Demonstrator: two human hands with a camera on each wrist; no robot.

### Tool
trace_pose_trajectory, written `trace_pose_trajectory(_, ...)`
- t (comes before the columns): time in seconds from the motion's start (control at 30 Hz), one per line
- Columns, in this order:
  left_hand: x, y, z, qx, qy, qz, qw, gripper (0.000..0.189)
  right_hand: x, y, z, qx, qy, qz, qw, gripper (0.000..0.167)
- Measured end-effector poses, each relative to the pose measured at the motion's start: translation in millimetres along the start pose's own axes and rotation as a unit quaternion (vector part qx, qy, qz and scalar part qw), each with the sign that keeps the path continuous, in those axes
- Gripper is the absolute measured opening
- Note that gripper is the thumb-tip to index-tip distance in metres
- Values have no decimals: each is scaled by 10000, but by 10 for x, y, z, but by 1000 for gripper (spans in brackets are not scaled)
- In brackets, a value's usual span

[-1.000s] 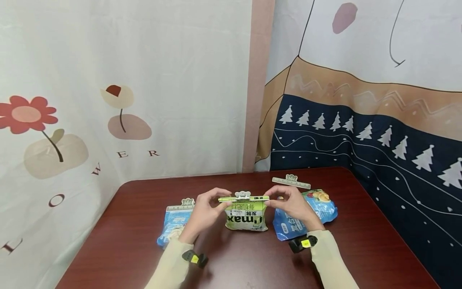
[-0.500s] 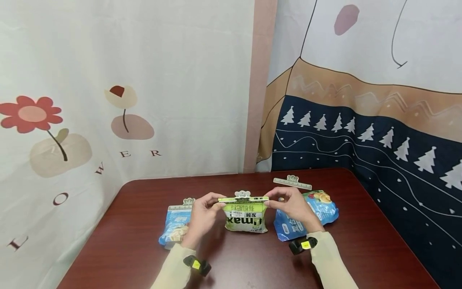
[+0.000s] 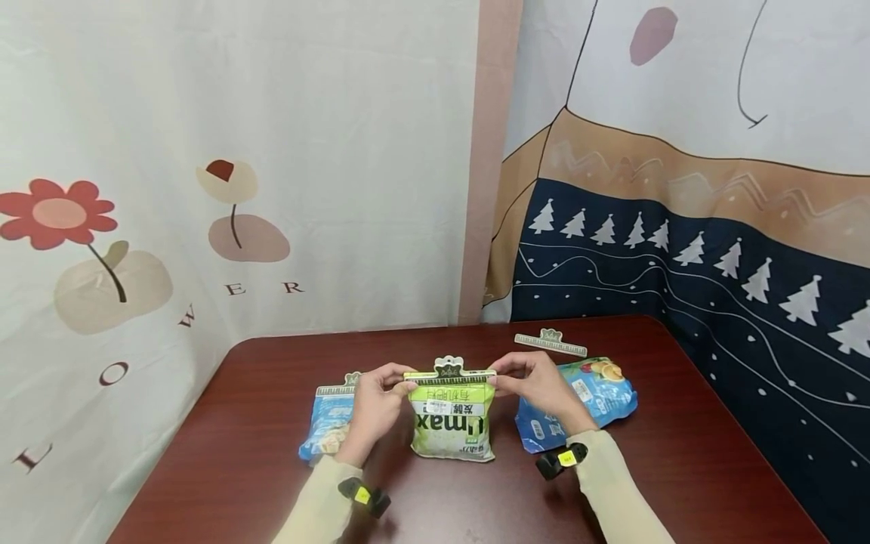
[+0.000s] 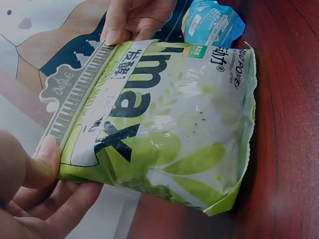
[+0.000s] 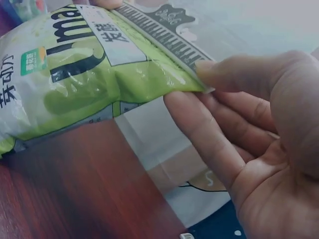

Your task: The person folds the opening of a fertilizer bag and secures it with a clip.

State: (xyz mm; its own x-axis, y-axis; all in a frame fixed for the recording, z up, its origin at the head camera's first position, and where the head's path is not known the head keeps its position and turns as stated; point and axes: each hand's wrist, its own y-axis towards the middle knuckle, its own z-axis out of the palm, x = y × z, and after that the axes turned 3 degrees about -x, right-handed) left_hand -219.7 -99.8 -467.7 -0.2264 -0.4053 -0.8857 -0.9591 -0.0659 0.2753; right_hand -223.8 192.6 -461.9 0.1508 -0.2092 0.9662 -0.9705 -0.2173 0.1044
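A plump green and white bag [image 3: 452,434] with large "Umax" lettering hangs between my hands; the print appears upside down in the head view. A pale bag clip [image 3: 450,376] with a ruler-like edge and a scalloped handle runs along its top. My left hand [image 3: 376,409] pinches one end of the clip with the bag's corner, thumb in front and fingers behind. The opposite end is pinched by my right hand [image 3: 542,387], its thumb [image 5: 212,74] on the clip. Whether the bag's bottom touches the table cannot be told.
A blue bag [image 3: 326,425] wearing a similar clip lies behind my left hand. To the right lies another blue bag [image 3: 598,393], with a loose clip [image 3: 550,343] beyond it. The dark red table [image 3: 448,502] ends at a white cloth backdrop [image 3: 353,174].
Both hands have shifted slightly left with the green bag. The bag has tilted and come nearer, so its front and the clip's face show more fully. The other bags stay put.
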Motion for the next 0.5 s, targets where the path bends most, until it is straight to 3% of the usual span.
trace_pose_trajectory(0.3, 23, 102, -3, 241, -131, -625, 9977, 12, -73, 141, 49, 34, 418, 720, 9965, 25)
trace_pose_trajectory(0.5, 57, 159, 7, 458, -91, -1073, 9931, 11, -138, 238, 94, 79, 760, 1297, 9886, 25)
